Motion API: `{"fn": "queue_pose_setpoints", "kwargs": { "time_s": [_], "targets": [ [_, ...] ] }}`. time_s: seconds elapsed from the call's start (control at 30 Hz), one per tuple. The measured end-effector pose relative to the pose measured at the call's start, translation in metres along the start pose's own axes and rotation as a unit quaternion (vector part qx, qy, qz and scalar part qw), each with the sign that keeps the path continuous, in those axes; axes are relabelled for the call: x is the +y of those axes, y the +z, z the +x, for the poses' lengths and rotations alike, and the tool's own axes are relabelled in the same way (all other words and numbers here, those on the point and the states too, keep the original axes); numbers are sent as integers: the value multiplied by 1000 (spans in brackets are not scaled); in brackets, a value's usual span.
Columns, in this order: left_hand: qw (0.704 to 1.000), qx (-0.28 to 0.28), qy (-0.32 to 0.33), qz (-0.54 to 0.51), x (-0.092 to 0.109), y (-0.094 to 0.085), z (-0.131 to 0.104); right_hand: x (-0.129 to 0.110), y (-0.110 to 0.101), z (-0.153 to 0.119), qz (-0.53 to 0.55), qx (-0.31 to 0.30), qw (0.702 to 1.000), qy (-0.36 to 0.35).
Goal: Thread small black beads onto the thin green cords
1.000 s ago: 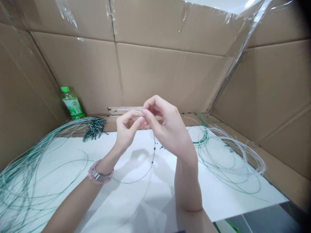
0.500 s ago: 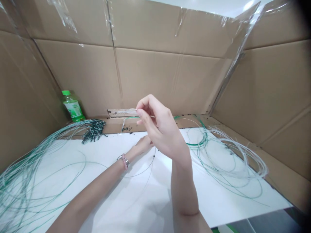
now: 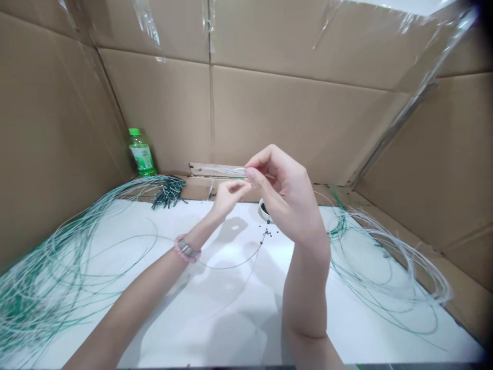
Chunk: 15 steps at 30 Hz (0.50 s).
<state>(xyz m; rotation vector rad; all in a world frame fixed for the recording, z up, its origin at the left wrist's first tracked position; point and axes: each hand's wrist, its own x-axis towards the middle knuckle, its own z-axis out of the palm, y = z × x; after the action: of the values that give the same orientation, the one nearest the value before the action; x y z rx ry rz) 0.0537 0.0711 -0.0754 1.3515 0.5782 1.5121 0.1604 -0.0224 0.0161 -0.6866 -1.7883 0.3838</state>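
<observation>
My right hand [image 3: 290, 192] is raised above the white work surface [image 3: 239, 318], thumb and fingers pinched on a bundle of thin white strands [image 3: 221, 170] that points left. Just below and to the left, my left hand [image 3: 228, 198], with a bracelet at the wrist, has its thumb and forefinger pressed together. What it pinches is too small to make out. Partly behind my right hand stands a small round white container [image 3: 262, 209] with dark contents. Tiny black beads [image 3: 267, 233] lie in front of it, near a thin curved strand [image 3: 231, 267].
Tall cardboard walls [image 3: 300, 113] enclose the back and sides. A green bottle [image 3: 142, 154] stands in the back left corner. Green and white strands with black ends [image 3: 169, 191] spread along the left. Loose coils of strands [image 3: 408, 257] lie on the right.
My left hand has lifted from the surface near the container up to my right hand's fingertips. The container and beads have come into sight. The whole view has shifted.
</observation>
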Motion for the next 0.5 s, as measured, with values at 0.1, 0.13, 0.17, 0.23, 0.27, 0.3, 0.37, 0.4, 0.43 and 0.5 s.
{"fn": "queue_pose_setpoints", "kwargs": {
  "time_s": [0.1,0.13,0.17,0.23,0.27,0.3,0.37,0.4,0.43,0.5],
  "targets": [
    [999,13,17,-40,42,-9,-3,-1,4,1,33,15,999,-17],
    [997,19,24,-78,56,-10,-7,-2,6,1,36,37,998,-28],
    [994,12,29,-101,69,-9,-13,-3,9,1,33,68,996,-43],
    [990,-2,45,-135,88,-6,-24,-6,15,1,12,135,988,-75],
    [987,-10,51,-149,94,-4,-29,-7,19,0,-4,163,982,-91],
    [985,-18,57,-163,99,-2,-32,-9,22,-1,-22,187,976,-108],
    [980,-34,61,-187,103,0,-37,-12,28,-3,-56,226,962,-145],
    [978,-42,61,-196,104,1,-38,-13,30,-5,-72,241,954,-165],
    [977,-49,60,-201,105,1,-39,-14,32,-6,-88,249,947,-183],
    [975,-59,59,-204,106,2,-39,-16,34,-8,-124,250,938,-207]
  ]
}}
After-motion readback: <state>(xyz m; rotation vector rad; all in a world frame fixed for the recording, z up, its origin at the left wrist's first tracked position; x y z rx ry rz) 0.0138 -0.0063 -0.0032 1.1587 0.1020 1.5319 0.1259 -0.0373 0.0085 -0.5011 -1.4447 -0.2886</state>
